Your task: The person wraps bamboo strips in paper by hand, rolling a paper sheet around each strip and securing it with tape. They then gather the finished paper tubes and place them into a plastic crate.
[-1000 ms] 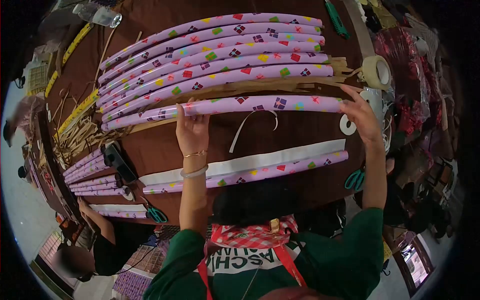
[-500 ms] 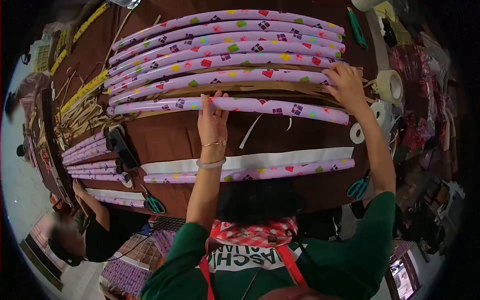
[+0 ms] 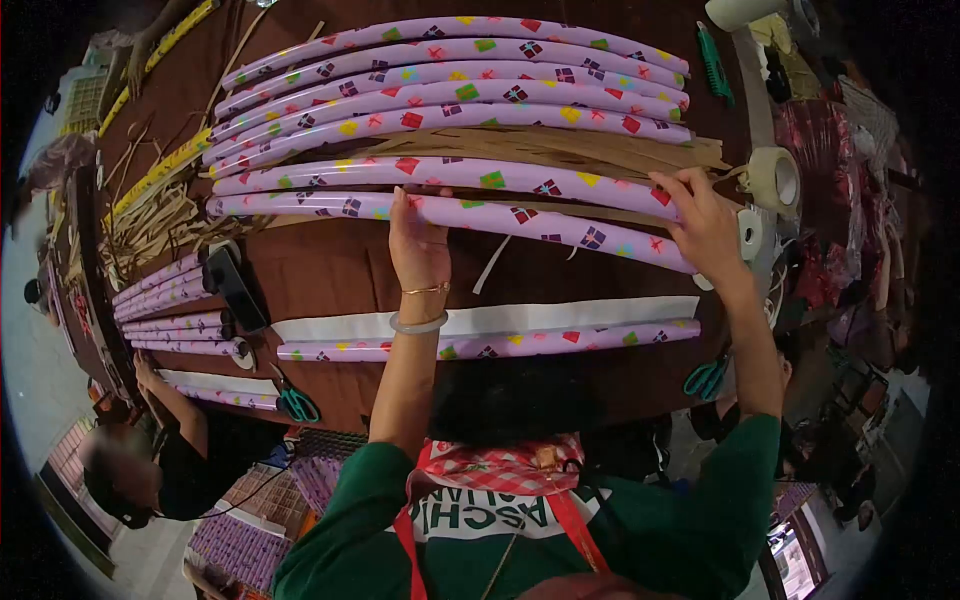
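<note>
My left hand (image 3: 419,245) is under the nearest long purple roll (image 3: 540,221) of the upper group, thumb on its front and fingers beneath it, gripping it left of its middle. With fingers curled, my right hand (image 3: 706,225) grips the right end of the second purple roll (image 3: 460,172), just behind the first. Several more patterned rolls (image 3: 500,70) lie side by side farther back. Nearer to me, another purple roll (image 3: 540,344) lies along a white strip (image 3: 480,318).
Brown paper strips (image 3: 170,235) lie at left beside a phone (image 3: 236,285) and shorter rolls (image 3: 170,290). Teal scissors (image 3: 706,378), a green cutter (image 3: 714,65) and a tape roll (image 3: 774,180) are at right. A co-worker's arm (image 3: 180,400) is at lower left.
The second roll has come toward me, away from the back group, with my right hand on its end. The nearest roll's right end has moved slightly nearer to me.
</note>
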`<state>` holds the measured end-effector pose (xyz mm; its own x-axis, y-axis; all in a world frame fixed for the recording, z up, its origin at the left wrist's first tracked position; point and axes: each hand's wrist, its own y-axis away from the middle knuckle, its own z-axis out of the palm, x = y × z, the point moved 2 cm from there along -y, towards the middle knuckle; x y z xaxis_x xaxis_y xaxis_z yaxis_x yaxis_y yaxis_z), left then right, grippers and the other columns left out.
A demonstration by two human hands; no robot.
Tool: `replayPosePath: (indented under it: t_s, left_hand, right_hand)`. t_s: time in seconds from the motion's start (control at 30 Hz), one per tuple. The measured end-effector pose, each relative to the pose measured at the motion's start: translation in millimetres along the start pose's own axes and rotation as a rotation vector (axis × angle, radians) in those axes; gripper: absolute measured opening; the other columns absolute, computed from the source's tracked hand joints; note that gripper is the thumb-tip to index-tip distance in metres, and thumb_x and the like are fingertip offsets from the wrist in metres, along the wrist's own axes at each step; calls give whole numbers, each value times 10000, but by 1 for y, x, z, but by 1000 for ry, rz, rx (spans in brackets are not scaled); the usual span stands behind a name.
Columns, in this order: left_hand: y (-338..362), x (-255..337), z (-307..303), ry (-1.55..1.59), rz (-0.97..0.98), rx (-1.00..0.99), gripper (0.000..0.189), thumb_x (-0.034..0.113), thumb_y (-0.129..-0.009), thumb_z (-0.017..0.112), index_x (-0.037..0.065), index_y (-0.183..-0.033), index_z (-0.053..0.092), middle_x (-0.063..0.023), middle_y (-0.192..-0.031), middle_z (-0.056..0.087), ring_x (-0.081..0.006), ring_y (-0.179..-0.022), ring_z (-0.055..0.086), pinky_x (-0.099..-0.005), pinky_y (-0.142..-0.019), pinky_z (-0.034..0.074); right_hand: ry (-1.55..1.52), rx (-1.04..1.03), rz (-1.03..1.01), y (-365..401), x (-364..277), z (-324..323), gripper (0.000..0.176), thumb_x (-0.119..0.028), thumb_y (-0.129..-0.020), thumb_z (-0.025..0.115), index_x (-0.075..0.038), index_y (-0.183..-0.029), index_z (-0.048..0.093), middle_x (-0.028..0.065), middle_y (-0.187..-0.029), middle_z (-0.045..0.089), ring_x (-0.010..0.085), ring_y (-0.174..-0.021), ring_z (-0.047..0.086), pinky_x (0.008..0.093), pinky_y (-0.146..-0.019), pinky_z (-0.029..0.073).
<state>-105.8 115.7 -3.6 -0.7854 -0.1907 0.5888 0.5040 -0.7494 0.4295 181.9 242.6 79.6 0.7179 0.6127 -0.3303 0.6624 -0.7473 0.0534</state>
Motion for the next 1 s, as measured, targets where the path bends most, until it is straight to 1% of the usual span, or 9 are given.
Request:
replayPosePath:
  t_s: [0.27, 0.33, 0.4, 0.6, 0.8, 0.83, 0.87, 0.93, 1.0]
  left_hand:
    - [-3, 2, -6, 28, 73, 43, 303, 324, -868, 522, 105, -1078, 518, -7, -951, 552, -142, -827, 531, -315, -702, 455]
    - [-5, 2, -1, 20, 67, 165, 313, 320, -854, 551, 106, -1080, 515, -5, -921, 549, -129, -793, 521, -298, -659, 439]
    - [-7, 3, -3, -10, 20, 291, 333, 310, -836, 583, 101, -1085, 511, -8, -923, 554, -129, -808, 531, -296, -682, 449]
    - [-9, 2, 5, 8, 57, 268, 376, 359, -764, 659, 101, -1010, 538, -17, -921, 578, -146, -831, 559, -314, -770, 478]
    - [-9, -4, -1, 87, 64, 210, 314, 269, -803, 627, 67, -1022, 527, -53, -961, 568, -223, -913, 556, -369, -865, 443]
    - [-10, -5, 0, 127, 39, 173, 300, 242, -811, 619, 54, -1025, 522, -68, -976, 564, -254, -943, 553, -386, -883, 432]
    - [-10, -6, 1, 180, -4, 187, 293, 213, -812, 615, 47, -1030, 512, -99, -1023, 556, -306, -993, 537, -430, -901, 414]
    - [-7, -5, 2, 147, 3, 183, 289, 211, -813, 612, 53, -1032, 510, -105, -1049, 551, -305, -1001, 535, -439, -900, 412]
    - [-4, -4, 3, 127, 13, 164, 280, 204, -817, 604, 69, -1039, 501, -102, -1094, 538, -293, -1008, 536, -460, -891, 411]
  right_hand:
    - [-22, -93, -28, 14, -3, 6, 383, -213, -668, 691, -129, -1014, 552, 55, -934, 568, 255, -827, 565, 367, -688, 453]
    - [-89, -121, -34, 13, -6, 1, 393, -234, -718, 655, -117, -1073, 534, 80, -934, 573, 281, -839, 561, 374, -726, 448]
    - [-247, -233, 12, 12, -8, -3, 387, -225, -789, 573, -98, -1147, 499, 111, -956, 555, 297, -856, 545, 361, -761, 435]
    - [-445, -443, 54, 10, -5, -4, 373, -205, -859, 444, -75, -1209, 451, 143, -984, 518, 300, -899, 508, 340, -798, 405]
    - [-516, -482, 20, 9, -7, -5, 373, -226, -883, 425, -72, -1222, 442, 157, -1046, 526, 311, -951, 509, 345, -827, 397]
    - [-444, -405, -75, 13, -1, 3, 371, -240, -889, 420, -64, -1215, 449, 167, -1092, 526, 316, -982, 513, 351, -840, 399]
    - [-430, -464, -53, 13, -1, 2, 365, -242, -888, 419, -63, -1203, 464, 167, -1098, 528, 317, -982, 516, 355, -841, 401]
    - [-401, -552, -19, 1, -3, -4, 322, -227, -863, 469, -69, -1138, 523, 140, -1075, 545, 319, -950, 531, 359, -827, 412]
    - [-297, -224, -99, -21, -11, -5, 292, -196, -826, 531, -63, -1085, 552, 112, -1037, 557, 301, -945, 528, 356, -818, 416]
